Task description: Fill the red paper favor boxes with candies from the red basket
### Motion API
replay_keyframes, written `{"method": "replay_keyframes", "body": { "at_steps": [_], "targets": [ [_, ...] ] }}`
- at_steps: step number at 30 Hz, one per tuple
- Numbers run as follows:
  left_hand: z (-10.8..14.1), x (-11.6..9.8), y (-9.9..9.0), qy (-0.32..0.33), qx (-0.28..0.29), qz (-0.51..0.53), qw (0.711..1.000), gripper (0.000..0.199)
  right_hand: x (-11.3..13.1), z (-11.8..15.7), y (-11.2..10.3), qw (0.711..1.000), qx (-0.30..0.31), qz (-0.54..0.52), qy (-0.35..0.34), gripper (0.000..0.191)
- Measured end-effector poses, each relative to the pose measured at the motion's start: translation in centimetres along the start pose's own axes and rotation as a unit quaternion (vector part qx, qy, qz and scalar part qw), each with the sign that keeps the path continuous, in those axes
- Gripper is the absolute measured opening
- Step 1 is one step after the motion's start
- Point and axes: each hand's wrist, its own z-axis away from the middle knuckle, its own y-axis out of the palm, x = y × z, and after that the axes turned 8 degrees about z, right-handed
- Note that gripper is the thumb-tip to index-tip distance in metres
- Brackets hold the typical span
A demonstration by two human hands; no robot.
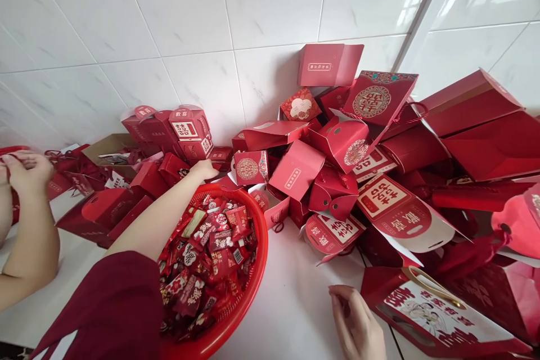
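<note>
Left fingers reach a small box (grip unclear); basket near them, perhaps for easy access; right fingers loose, empty.

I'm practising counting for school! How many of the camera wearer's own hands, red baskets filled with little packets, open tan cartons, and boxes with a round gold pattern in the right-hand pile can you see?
Own hands: 2 (left hand, right hand)
Packet-filled red basket: 1
Open tan carton: 1
Round-gold-pattern boxes, clearly showing: 3 (top box, left box, middle box)
Total: 7
</note>
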Motion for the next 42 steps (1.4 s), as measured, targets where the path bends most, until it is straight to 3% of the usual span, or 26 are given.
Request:
{"method": "replay_keyframes", "body": {
  "at_steps": [3,10,15,20,24,26,29,33,37,40,42],
  "targets": [
    [1.0,0.2,-0.6,-0.045,0.001,-0.003,0.999,0.061,0.0,0.2,0.0,1.000,0.009,-0.004,0.001,0.011],
    [3.3,0.1,-3.9,-0.085,-0.016,-0.030,0.996,0.038,0.3,0.2,-0.3,0.999,0.039,-0.015,0.005,0.012],
    [6.0,-1.3,-8.1,-0.060,-0.077,-0.047,0.994,0.036,0.5,0.3,-0.3,0.999,0.043,-0.023,0.002,0.012],
    [10.7,-3.7,-13.5,-0.035,-0.162,-0.060,0.984,0.040,0.4,0.4,-0.3,0.999,0.045,-0.028,-0.004,0.013],
    [15.2,-7.0,-16.6,0.033,-0.220,-0.051,0.974,0.042,0.8,0.0,-0.7,0.999,0.039,-0.025,-0.012,0.013],
    [17.7,-9.0,-17.4,0.099,-0.242,-0.014,0.965,0.041,1.6,-0.7,-1.4,0.999,0.013,-0.023,-0.029,0.013],
    [21.6,-11.6,-17.8,0.189,-0.234,0.031,0.953,0.038,3.4,-2.3,-3.3,0.994,-0.063,-0.034,-0.077,0.023],
    [26.6,-14.1,-17.7,0.241,-0.213,0.037,0.946,0.037,6.6,-4.8,-6.9,0.979,-0.134,-0.061,-0.144,0.036],
    [29.8,-16.5,-16.2,0.337,-0.101,0.094,0.931,0.034,9.5,-6.2,-9.6,0.976,-0.029,-0.101,-0.191,0.041],
    [31.0,-18.2,-13.8,0.366,-0.014,0.102,0.925,0.030,10.6,-6.4,-10.6,0.980,0.013,-0.131,-0.152,0.048],
    [31.5,-19.2,-12.0,0.390,0.026,0.095,0.916,0.028,10.7,-6.5,-10.9,0.984,0.016,-0.126,-0.127,0.043]
  ]
}}
